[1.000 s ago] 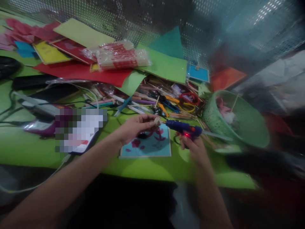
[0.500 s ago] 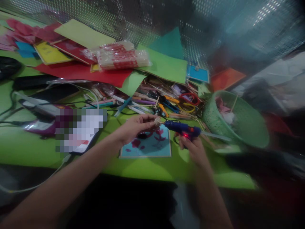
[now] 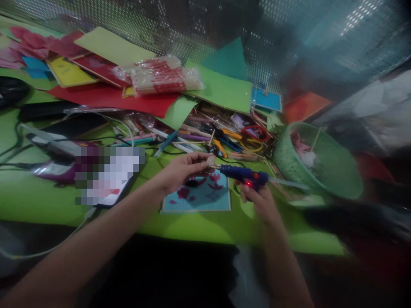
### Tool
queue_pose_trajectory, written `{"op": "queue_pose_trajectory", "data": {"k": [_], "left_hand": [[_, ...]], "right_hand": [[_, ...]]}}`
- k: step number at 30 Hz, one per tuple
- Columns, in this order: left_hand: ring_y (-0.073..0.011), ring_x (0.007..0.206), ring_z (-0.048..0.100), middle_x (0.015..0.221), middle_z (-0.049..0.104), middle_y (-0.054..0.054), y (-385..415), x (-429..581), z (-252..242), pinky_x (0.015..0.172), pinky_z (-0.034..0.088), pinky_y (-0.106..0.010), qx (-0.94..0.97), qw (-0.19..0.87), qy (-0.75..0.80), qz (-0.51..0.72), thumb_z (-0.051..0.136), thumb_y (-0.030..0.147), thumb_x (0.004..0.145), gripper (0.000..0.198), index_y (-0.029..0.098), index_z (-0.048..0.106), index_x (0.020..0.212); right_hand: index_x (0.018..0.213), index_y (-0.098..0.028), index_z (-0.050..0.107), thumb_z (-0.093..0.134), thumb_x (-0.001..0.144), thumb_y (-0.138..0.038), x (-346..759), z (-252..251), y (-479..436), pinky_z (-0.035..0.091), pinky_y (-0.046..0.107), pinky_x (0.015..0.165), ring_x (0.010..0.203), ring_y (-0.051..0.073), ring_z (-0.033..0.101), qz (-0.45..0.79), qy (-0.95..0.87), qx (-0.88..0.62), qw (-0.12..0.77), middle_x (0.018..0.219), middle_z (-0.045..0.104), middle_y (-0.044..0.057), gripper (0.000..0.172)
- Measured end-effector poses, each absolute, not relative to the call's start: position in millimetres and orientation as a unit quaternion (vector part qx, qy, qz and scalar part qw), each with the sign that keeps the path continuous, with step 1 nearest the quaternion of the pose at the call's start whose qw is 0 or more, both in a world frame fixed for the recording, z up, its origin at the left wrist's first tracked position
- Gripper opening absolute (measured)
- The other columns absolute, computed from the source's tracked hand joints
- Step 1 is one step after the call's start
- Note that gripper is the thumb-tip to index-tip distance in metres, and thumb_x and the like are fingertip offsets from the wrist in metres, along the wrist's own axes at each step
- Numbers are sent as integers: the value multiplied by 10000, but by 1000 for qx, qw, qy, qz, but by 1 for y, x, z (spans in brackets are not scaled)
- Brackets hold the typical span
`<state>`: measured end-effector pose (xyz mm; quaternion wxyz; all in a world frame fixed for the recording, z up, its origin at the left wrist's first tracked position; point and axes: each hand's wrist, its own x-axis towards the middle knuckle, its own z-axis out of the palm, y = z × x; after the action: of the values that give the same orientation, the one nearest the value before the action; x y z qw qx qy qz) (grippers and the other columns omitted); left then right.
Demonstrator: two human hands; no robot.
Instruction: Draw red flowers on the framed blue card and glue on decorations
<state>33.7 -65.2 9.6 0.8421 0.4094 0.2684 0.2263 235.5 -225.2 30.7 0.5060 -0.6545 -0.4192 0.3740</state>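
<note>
My right hand is closed round the handle of a blue hot glue gun, whose red light glows. A pale glue stick sticks out of its back end. The nozzle points left and meets a small whitish piece, too small to name, pinched in the fingertips of my left hand. Below both hands lies a light blue card with dark pink flower shapes on it, partly hidden by my left hand.
Pens, sticks and scissors are heaped behind my hands. To the right stands a green basket with scraps inside. A phone with a cable lies at the left. Coloured sheets and a plastic-wrapped pack of sticks lie at the back.
The glue gun has shifted slightly left and down, its nozzle now at the lower edge of the whitish piece. My left hand has hardly moved.
</note>
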Motion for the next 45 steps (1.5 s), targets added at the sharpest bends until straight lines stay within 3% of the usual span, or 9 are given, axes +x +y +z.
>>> {"op": "queue_pose_trajectory", "data": {"k": [15, 28, 40, 45], "left_hand": [[-106, 714, 669, 874, 774, -27, -64, 31, 4, 673, 477, -216, 453, 832, 247, 202, 954, 349, 701, 435, 186, 793, 1071], [-118, 826, 696, 989, 787, -39, -64, 32, 7, 813, 543, -249, 426, 838, 255, 227, 964, 349, 690, 407, 196, 807, 1033], [-126, 850, 724, 1021, 781, -44, -62, 32, 7, 839, 584, -254, 405, 843, 265, 235, 922, 272, 746, 316, 191, 786, 1020], [-123, 841, 715, 999, 769, -40, -62, 33, 8, 827, 584, -253, 429, 829, 264, 242, 937, 325, 719, 362, 187, 780, 1014]], "right_hand": [[771, -202, 675, 805, 760, -625, 238, 25, -224, 470, 277, 493, 527, 127, 504, 357, -412, -647, 533, 680, 651, 27, 443], [771, -196, 677, 809, 734, -653, 238, 25, -224, 455, 273, 482, 509, 123, 500, 368, -409, -646, 529, 677, 659, 29, 477], [829, -187, 707, 823, 740, -622, 239, 24, -225, 477, 280, 489, 522, 125, 504, 390, -413, -642, 515, 748, 711, 51, 458], [793, -192, 704, 820, 765, -600, 241, 21, -228, 463, 276, 504, 512, 113, 501, 392, -403, -609, 560, 774, 719, 45, 425]]}}
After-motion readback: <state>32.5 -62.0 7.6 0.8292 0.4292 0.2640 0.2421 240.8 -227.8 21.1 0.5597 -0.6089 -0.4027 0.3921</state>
